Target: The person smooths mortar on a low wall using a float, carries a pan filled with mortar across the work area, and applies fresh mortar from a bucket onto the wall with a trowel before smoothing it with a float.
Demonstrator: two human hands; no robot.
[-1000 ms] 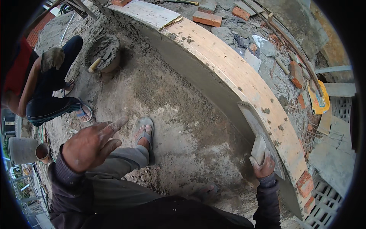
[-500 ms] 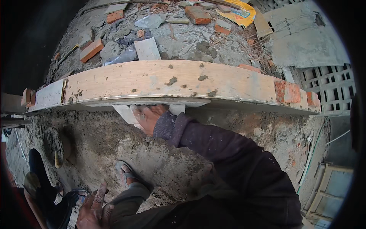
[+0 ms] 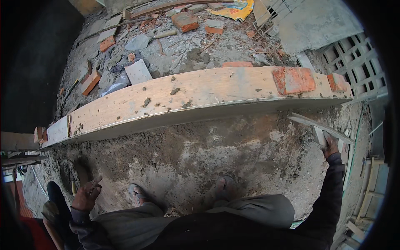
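Observation:
My right hand (image 3: 330,146) grips the handle of a long pale float (image 3: 302,118), held out to the right, apart from the plastered edge. My left hand (image 3: 86,193) is in the air at the lower left, fingers apart and holding nothing, near a bucket of grey mortar (image 3: 66,171) with a trowel handle (image 3: 74,187). A long pale board (image 3: 216,85) runs across the view above a band of smooth wet plaster (image 3: 196,111), with mortar blobs on it and red brick pieces (image 3: 293,80) resting on its right part.
Behind the board lie rubble, loose bricks (image 3: 185,23), a yellow sack (image 3: 239,11) and a concrete block lattice (image 3: 358,66). A co-worker's leg (image 3: 58,200) is at the lower left. My sandalled feet (image 3: 139,192) stand on rough, mortar-spattered ground (image 3: 200,154).
The view has turned to face the board squarely. My right hand with the float has left the plastered edge and moved right. My left hand has moved up slightly since the last frame.

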